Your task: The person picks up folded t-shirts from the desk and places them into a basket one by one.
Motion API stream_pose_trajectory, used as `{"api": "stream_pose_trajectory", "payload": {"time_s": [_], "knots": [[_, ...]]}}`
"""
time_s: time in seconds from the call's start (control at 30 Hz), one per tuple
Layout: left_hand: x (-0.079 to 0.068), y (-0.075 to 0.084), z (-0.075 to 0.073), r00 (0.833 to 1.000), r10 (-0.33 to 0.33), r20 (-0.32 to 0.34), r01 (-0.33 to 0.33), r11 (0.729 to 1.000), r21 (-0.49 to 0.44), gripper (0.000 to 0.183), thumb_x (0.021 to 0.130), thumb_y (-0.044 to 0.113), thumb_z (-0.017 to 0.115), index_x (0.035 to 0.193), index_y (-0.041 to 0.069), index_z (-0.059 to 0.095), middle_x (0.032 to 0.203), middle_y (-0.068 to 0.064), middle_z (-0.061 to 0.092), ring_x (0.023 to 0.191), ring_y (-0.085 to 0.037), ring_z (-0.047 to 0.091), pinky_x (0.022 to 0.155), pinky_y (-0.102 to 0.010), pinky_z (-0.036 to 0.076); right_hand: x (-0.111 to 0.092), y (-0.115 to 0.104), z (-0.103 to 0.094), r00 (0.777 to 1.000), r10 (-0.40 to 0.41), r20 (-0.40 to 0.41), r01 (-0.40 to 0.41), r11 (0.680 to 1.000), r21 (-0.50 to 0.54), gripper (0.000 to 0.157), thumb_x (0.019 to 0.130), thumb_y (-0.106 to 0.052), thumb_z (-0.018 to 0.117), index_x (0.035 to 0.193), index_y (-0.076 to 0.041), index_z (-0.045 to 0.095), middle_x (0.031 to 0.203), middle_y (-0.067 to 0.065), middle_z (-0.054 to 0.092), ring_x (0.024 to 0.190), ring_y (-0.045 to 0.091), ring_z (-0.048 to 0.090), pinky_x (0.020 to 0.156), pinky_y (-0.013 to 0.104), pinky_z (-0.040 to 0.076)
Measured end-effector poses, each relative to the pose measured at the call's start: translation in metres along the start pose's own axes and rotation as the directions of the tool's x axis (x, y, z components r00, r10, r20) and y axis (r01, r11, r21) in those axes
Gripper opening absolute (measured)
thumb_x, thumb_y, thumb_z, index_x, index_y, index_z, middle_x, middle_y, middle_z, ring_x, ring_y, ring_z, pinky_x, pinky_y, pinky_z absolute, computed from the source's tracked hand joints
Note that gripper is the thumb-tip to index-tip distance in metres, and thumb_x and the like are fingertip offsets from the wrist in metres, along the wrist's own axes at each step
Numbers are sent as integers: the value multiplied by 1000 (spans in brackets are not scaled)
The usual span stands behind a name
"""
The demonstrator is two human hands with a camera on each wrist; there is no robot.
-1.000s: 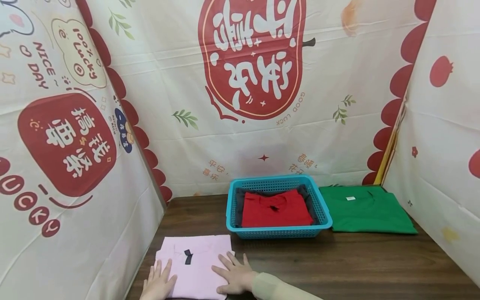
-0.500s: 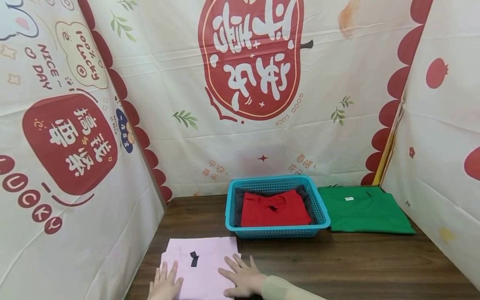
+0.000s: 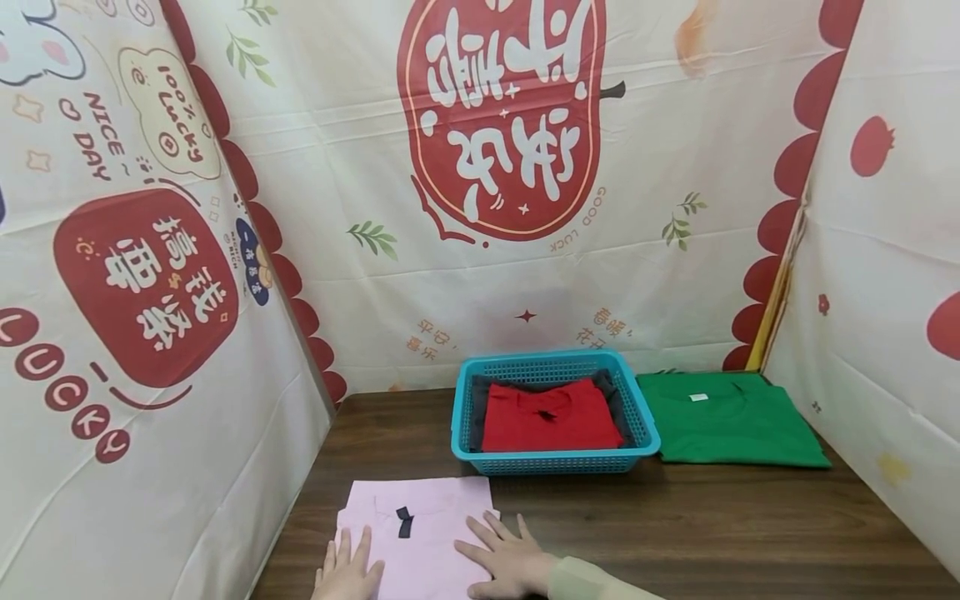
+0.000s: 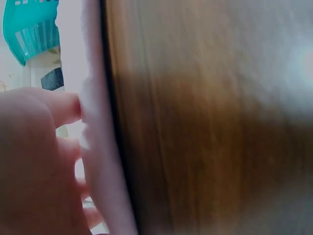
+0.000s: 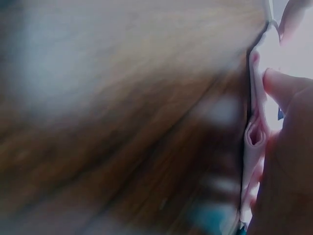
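Observation:
A folded pink shirt (image 3: 431,550) with a dark neck label lies flat at the front left of the table. My left hand (image 3: 348,569) rests on its left side, fingers spread and straight. On its right side my right hand (image 3: 510,560) presses down with splayed fingers. In the left wrist view the left hand (image 4: 39,156) lies on top of the pink cloth by its edge. From the right wrist view, the right hand (image 5: 288,147) touches the top of the shirt's folded layers (image 5: 257,132), with no finger seen going under them.
Behind the shirt stands a blue plastic basket (image 3: 555,465) holding a folded red shirt (image 3: 551,425) on dark grey cloth. Right of the basket lies a folded green shirt (image 3: 735,425). Printed white cloth walls enclose the wooden table (image 3: 675,525) on the left, back and right.
Both hands and the pink shirt under them have slid to the right across the table, and slightly toward the front. Basket and green shirt stay in place.

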State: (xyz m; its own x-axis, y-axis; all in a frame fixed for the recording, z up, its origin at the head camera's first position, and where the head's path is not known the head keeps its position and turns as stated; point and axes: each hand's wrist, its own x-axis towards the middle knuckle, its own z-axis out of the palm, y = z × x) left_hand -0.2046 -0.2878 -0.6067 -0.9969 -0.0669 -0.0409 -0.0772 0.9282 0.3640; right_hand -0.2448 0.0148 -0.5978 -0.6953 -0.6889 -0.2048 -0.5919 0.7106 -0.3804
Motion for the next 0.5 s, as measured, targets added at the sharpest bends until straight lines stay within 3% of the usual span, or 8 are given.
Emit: {"api": "stream_pose_trajectory", "payload": {"time_s": [0.27, 0.5], "knots": [[-3, 18, -4, 996, -14, 89, 13, 1000, 16, 73, 89, 48, 59, 142, 1, 43, 147, -38, 24, 129, -65, 19, 94, -77, 24, -14, 10, -2, 1000, 0, 10, 0, 1000, 14, 68, 86, -72, 44, 148, -45, 34, 158, -8, 22, 144, 30, 17, 99, 76, 16], [-7, 28, -7, 991, 66, 114, -68, 998, 16, 73, 87, 46, 63, 140, -1, 46, 143, -40, 29, 127, -65, 23, 98, -73, 24, -31, 20, -2, 1000, -9, -5, 9, 1000, -8, 68, 86, -72, 43, 148, -45, 34, 158, -7, 22, 144, 30, 16, 99, 76, 15]]}}
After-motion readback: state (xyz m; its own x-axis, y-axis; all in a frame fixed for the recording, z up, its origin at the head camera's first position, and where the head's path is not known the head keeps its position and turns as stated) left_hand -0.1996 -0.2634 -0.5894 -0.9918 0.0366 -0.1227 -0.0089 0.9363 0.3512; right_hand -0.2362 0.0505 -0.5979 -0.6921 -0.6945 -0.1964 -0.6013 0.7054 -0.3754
